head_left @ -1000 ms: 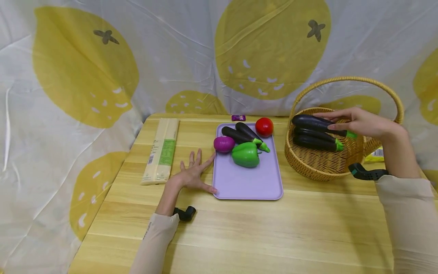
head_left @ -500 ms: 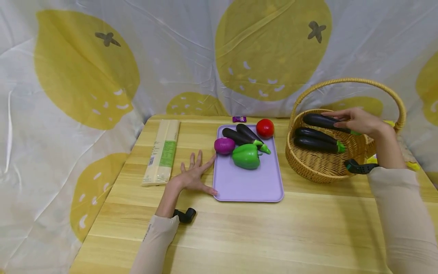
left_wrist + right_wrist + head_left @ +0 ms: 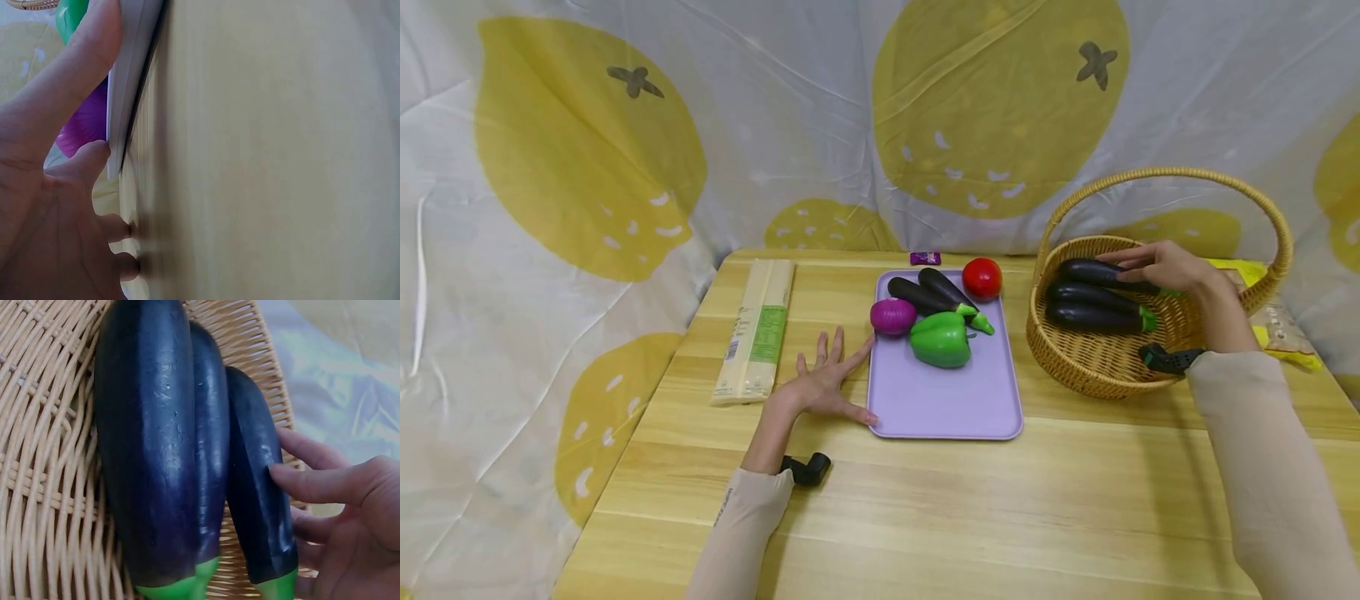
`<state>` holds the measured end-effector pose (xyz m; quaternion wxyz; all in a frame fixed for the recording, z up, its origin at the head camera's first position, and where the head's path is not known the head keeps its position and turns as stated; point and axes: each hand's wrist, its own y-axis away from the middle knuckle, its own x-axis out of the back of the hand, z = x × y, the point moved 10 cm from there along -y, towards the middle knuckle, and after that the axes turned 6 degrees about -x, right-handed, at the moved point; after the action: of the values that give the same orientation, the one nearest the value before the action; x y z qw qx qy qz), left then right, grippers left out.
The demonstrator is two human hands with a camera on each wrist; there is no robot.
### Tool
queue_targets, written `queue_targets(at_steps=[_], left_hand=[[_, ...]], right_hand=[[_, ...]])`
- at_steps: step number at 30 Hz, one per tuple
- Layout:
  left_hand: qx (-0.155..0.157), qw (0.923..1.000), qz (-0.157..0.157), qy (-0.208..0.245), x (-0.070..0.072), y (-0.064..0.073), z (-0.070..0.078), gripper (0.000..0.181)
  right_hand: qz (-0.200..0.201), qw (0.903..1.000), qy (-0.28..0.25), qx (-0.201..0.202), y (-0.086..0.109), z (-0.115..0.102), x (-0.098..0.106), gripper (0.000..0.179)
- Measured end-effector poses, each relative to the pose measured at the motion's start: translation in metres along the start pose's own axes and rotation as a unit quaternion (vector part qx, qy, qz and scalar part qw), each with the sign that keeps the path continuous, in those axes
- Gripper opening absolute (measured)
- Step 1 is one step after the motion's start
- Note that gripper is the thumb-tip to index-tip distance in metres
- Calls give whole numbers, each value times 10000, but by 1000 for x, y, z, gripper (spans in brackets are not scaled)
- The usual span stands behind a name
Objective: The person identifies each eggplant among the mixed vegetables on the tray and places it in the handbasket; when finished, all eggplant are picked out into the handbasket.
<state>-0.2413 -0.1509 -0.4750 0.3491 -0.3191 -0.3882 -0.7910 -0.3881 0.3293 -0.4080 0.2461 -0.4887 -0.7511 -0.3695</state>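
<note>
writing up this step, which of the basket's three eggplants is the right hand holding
The rear eggplant in the basket, nearest the patterned cloth: the right hand pinches it, while the middle eggplant and front eggplant lie untouched.

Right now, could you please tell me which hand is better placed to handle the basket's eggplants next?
Probably the right hand: it pinches the far eggplant in the basket, while the left hand touches the left edge of the lilac tray.

You had wooden table (image 3: 1000,508) before you. On it, to your left, lay pale packet (image 3: 756,333); in middle, lilac tray (image 3: 943,406); behind tray, purple wrapper (image 3: 925,258); to right, wicker basket (image 3: 1075,371), with yellow bag (image 3: 1279,329) beside.
</note>
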Motion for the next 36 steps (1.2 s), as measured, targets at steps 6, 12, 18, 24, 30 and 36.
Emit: queue_targets(at_steps=[6,12,18,24,30,36], left_hand=[[-5,10000,24,6,1,1,0,128],[15,10000,-5,-41,1,1,2,127],[-19,10000,18,20,2,0,1,129],[-19,10000,-19,18,0,-1,1,129],[43,9999,-37,-85,1,1,2,128],[25,10000,11,-79,1,0,1,128]], right_hand=[[-459,9984,-289,-180,-11,11,-17,45],[-572,9969,-515,-173,-12,13,-21,48],[-558,9975,-372,-225,-8,7,-19,52],[-386,9976,569,85,16,-29,-15,58],[-1213,9874,604,821,54,-94,-33,55],[-2052,9649,546,1542,68,-162,-72,50]])
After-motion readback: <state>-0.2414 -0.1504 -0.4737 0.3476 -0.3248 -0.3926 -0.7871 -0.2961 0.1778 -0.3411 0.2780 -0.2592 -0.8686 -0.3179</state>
